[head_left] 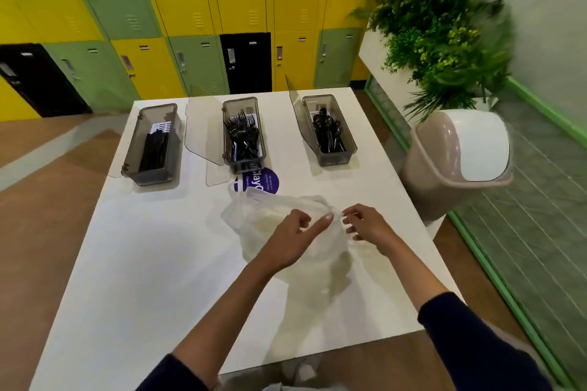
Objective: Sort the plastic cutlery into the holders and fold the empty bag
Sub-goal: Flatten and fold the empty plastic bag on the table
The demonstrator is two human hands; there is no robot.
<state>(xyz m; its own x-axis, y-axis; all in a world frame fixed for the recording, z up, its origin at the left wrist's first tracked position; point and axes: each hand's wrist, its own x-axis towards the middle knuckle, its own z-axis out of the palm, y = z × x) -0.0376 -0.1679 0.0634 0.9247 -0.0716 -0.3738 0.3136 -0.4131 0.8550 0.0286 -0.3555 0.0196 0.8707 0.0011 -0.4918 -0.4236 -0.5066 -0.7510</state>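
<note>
A thin, translucent white plastic bag (254,219) lies rumpled on the white table (143,263), near its middle. My left hand (295,238) rests on the bag and pinches its upper edge with the fingertips. My right hand (368,225) grips the same edge just to the right. Three smoky-grey holders stand in a row at the far side, lids swung open. The left holder (152,146) has black knives, the middle holder (243,133) black forks, the right holder (328,130) black spoons.
A round purple sticker (266,182) lies on the table between the bag and the middle holder. A beige swing-lid bin (451,162) stands right of the table, with a planter (444,41) behind it. Yellow, green and black lockers (190,9) line the back wall.
</note>
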